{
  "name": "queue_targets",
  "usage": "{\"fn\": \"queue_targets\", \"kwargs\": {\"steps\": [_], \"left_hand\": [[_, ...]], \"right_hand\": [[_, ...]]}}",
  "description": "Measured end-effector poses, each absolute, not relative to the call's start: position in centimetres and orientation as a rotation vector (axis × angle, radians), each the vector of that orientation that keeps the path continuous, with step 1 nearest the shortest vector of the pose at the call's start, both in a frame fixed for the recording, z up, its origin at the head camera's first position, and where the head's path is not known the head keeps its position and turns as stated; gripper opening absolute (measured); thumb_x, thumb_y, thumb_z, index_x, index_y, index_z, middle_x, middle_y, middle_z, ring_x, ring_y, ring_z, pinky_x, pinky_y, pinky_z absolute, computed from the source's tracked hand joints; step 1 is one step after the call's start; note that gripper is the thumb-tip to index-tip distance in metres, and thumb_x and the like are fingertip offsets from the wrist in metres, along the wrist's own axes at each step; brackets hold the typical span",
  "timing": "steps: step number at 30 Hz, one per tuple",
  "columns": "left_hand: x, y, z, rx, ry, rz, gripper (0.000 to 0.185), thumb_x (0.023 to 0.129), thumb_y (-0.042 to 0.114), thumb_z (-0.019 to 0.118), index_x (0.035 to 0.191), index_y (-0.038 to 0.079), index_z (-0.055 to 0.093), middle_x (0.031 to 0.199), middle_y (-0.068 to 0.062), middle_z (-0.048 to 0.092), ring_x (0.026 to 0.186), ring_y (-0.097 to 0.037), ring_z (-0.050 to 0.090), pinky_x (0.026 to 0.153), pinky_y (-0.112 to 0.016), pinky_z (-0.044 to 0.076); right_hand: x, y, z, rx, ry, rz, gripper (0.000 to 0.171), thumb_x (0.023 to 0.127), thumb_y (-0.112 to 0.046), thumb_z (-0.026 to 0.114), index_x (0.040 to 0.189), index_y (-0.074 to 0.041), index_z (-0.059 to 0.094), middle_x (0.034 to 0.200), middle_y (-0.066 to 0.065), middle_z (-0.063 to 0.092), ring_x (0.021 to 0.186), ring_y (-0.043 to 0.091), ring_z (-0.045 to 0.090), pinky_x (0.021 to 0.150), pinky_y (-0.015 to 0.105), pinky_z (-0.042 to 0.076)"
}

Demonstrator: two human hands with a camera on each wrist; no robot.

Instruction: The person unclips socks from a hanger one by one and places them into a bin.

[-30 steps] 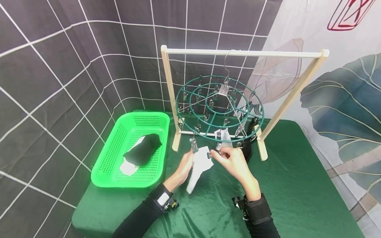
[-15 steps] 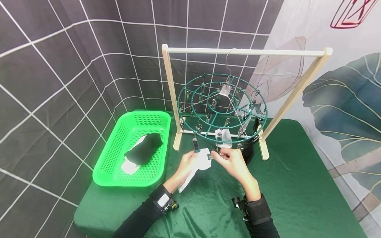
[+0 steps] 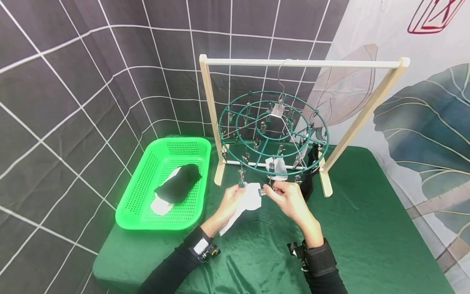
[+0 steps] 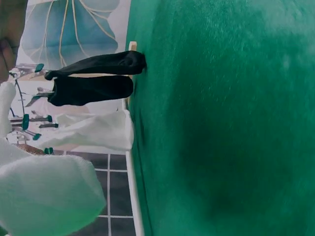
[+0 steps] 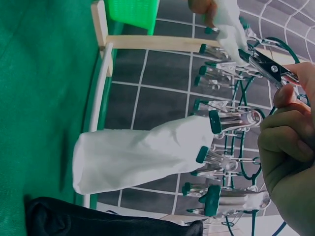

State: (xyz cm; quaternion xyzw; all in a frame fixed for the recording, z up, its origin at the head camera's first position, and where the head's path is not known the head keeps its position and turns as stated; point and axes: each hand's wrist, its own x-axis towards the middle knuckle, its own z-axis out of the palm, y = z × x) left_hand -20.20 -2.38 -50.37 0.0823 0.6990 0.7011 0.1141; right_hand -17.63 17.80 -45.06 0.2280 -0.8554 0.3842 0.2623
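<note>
Two socks, one black over one white, in the green basket [image 3: 143, 192] at far left on the bench [image 3: 367, 237]. Left hand [image 3: 231, 200] pinching the white sock [image 3: 247, 200] by its cuff, raised just under the round peg hanger [image 3: 273, 134]. Right hand [image 3: 288, 196] clenched on a metal clip [image 3: 261, 192], pressed against the sock's edge; jaws look parted in the right wrist view. Best to feed the cuff deep between the jaws before easing off, sock kept taut and square. Further right, already pegged: hung white sock [image 3: 278, 166], hung black sock [image 3: 307, 179].
</note>
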Motion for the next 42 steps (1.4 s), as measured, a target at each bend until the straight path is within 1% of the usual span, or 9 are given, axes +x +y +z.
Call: {"fn": "queue_targets", "kwargs": {"steps": [3,8,12,19,23,27,34,40,42], "left_hand": [[-20.6,-3.1,-49.9,0.277,2.139,1.962,0.039,0.107,0.027,0.05,0.099,-0.007,0.065,0.067,0.005,0.046,0.058,-0.006,0.042,0.051,-0.02,0.036],[-21.5,-5.4,-48.2,0.41,2.175,1.698,0.039,0.106,0.031,0.051,0.103,-0.004,0.067,0.076,0.001,0.056,0.067,-0.01,0.053,0.06,-0.023,0.046],[-22.4,-7.7,-46.2,0.539,2.294,1.443,0.034,0.106,0.033,0.051,0.097,0.005,0.068,0.079,0.0,0.057,0.074,-0.013,0.054,0.067,-0.027,0.048],[-24.3,-11.8,-42.7,0.629,2.478,1.083,0.032,0.106,0.032,0.051,0.096,0.008,0.068,0.077,-0.002,0.063,0.067,-0.013,0.058,0.062,-0.029,0.051],[-26.1,-13.9,-41.6,0.535,2.507,1.094,0.033,0.106,0.032,0.05,0.101,0.006,0.069,0.082,-0.007,0.066,0.069,-0.016,0.062,0.063,-0.03,0.053],[-28.5,-16.1,-42.1,0.535,2.644,1.039,0.035,0.107,0.026,0.046,0.109,-0.001,0.069,0.087,-0.014,0.069,0.072,-0.02,0.063,0.065,-0.032,0.054],[-31.8,-19.0,-44.8,0.554,2.972,0.627,0.037,0.109,0.019,0.039,0.106,-0.006,0.067,0.097,-0.025,0.07,0.095,-0.043,0.068,0.087,-0.053,0.054],[-33.1,-20.1,-48.2,0.513,3.035,0.447,0.037,0.108,0.02,0.039,0.082,0.003,0.059,0.078,-0.017,0.064,0.081,-0.039,0.067,0.079,-0.054,0.055],[-33.4,-20.4,-49.3,0.488,3.041,0.422,0.039,0.108,0.022,0.038,0.079,0.004,0.057,0.075,-0.017,0.062,0.078,-0.039,0.066,0.077,-0.054,0.056]], "right_hand": [[-17.7,17.9,-45.1,0.605,-2.322,1.053,0.048,0.086,-0.006,0.074,0.057,-0.011,0.036,0.06,-0.015,0.02,0.055,-0.003,0.016,0.053,0.013,0.013],[-17.7,18.2,-45.2,0.593,-2.337,1.055,0.048,0.086,-0.006,0.074,0.057,-0.011,0.035,0.061,-0.015,0.019,0.055,-0.003,0.016,0.053,0.013,0.013],[-17.7,18.3,-45.5,0.607,-2.318,1.065,0.049,0.086,-0.006,0.074,0.057,-0.011,0.034,0.063,-0.017,0.018,0.056,-0.004,0.015,0.054,0.013,0.013],[-17.9,18.4,-45.5,0.626,-2.302,1.05,0.048,0.085,-0.006,0.074,0.057,-0.01,0.035,0.063,-0.017,0.019,0.056,-0.004,0.015,0.054,0.012,0.012],[-17.8,18.4,-45.5,0.612,-2.313,1.053,0.047,0.085,-0.006,0.074,0.057,-0.011,0.035,0.063,-0.016,0.019,0.056,-0.003,0.016,0.055,0.013,0.013],[-17.7,18.4,-45.4,0.607,-2.324,1.068,0.048,0.086,-0.007,0.074,0.058,-0.012,0.036,0.062,-0.017,0.018,0.055,-0.003,0.016,0.055,0.012,0.014],[-17.7,18.6,-45.4,0.606,-2.316,1.049,0.05,0.085,-0.007,0.075,0.058,-0.01,0.034,0.064,-0.016,0.017,0.056,-0.003,0.015,0.056,0.012,0.014],[-17.6,18.7,-45.3,0.589,-2.334,1.046,0.05,0.085,-0.008,0.076,0.058,-0.01,0.033,0.064,-0.016,0.017,0.055,-0.003,0.014,0.056,0.013,0.015],[-17.5,18.7,-45.2,0.58,-2.335,1.055,0.05,0.085,-0.009,0.076,0.058,-0.01,0.033,0.064,-0.016,0.017,0.055,-0.003,0.014,0.056,0.013,0.015]]}}
